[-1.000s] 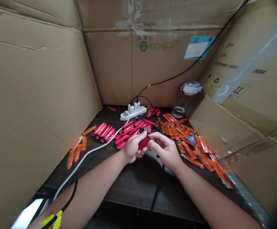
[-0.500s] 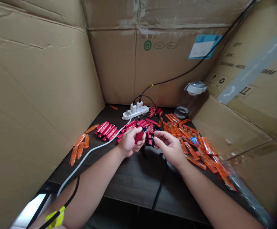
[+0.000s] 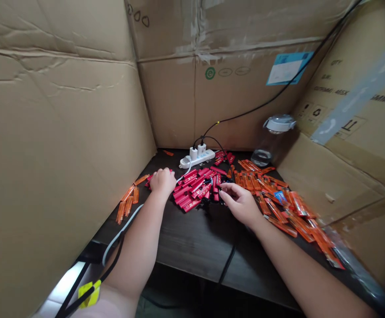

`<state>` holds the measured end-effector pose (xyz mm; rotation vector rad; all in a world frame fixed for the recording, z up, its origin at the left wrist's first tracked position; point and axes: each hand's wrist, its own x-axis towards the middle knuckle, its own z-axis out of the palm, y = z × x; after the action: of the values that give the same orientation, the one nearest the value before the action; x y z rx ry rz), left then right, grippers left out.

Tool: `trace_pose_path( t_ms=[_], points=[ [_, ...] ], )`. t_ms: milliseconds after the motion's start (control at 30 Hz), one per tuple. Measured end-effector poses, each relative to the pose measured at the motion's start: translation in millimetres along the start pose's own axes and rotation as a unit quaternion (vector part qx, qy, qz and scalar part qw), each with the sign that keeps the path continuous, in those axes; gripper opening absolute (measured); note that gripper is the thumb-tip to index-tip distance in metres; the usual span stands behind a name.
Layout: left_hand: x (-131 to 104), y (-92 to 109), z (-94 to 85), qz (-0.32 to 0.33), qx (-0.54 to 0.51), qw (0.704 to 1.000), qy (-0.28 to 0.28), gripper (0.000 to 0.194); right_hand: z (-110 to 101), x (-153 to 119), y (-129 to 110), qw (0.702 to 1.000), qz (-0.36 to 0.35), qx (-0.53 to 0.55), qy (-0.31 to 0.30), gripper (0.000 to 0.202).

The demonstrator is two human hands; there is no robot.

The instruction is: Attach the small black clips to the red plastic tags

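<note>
My left hand [image 3: 162, 181] is closed, back of the hand towards me, over the left group of red lighters [image 3: 149, 181]. A bit of a red lighter [image 3: 171, 171] with a shiny tip shows at its fingertips; the rest is hidden. In the middle lies a heap of red lighter-shaped pieces [image 3: 192, 190] with black ends. At that heap's right edge, my right hand [image 3: 240, 203] has thumb and forefinger pinched together. Something small and dark is at those fingertips, too small to name.
Orange see-through pieces [image 3: 272, 194] spread along the right, and a few orange pieces [image 3: 125, 210] lie at left. Behind stand a white power strip [image 3: 197, 159] with plugs and a clear bottle [image 3: 262, 143]. Cardboard walls [image 3: 169, 97] enclose the dark table [image 3: 189, 243]. A white cable [image 3: 122, 229] runs beneath my left arm.
My left hand has moved left with the red lighter, from beside my right hand to the left group. My right hand stays by the heap. The view has shifted slightly.
</note>
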<state>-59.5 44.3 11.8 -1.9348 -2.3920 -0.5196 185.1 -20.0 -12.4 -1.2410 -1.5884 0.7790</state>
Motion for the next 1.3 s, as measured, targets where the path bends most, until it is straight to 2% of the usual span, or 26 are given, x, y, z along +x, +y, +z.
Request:
trace_pose_path(
  t_ms=[133, 300, 400, 533, 633, 833, 1033, 1200, 1300],
  points=[
    [0.3, -6.5, 7.1, -0.008, 0.019, 1.0, -0.004, 0.027, -2.7, 1.8, 0.6, 1.0, -0.018, -0.018, 0.009, 0.033],
    [-4.1, -1.7, 3.6, 0.005, 0.019, 1.0, 0.022, 0.031, -3.7, 3.1, 2.7, 0.998, -0.044, -0.047, 0.017, 0.029],
    [-8.0, 7.7, 2.5, 0.069, 0.0, 0.997, 0.029, 0.035, -3.7, 2.9, 4.7, 0.994, -0.074, -0.078, 0.009, 0.026],
    [-11.7, 18.2, 9.5, 0.177, -0.026, 0.984, -0.022, 0.029, -3.9, 1.9, 6.7, 0.987, -0.107, -0.12, -0.008, 0.021],
    [-11.8, 19.6, 14.8, 0.206, -0.034, 0.976, -0.052, 0.026, -3.6, 1.4, 6.9, 0.985, -0.112, -0.13, -0.022, 0.02],
    [-10.3, 17.5, 16.8, 0.21, -0.045, 0.974, -0.068, 0.022, -2.2, 1.7, 7.4, 0.983, -0.11, -0.145, -0.04, 0.02],
    [-10.3, 20.2, 20.7, 0.193, -0.079, 0.977, -0.053, 0.021, -3.4, 2.0, 7.4, 0.979, -0.116, -0.159, -0.044, 0.019],
    [-9.4, 20.6, 20.9, 0.154, -0.159, 0.975, -0.024, 0.019, -4.6, 0.2, 3.7, 0.973, -0.134, -0.181, -0.057, 0.018],
    [-9.8, 22.1, 19.5, 0.135, -0.231, 0.963, -0.012, 0.018, -5.6, -0.5, 3.4, 0.967, -0.148, -0.198, -0.068, 0.018]
  ],
)
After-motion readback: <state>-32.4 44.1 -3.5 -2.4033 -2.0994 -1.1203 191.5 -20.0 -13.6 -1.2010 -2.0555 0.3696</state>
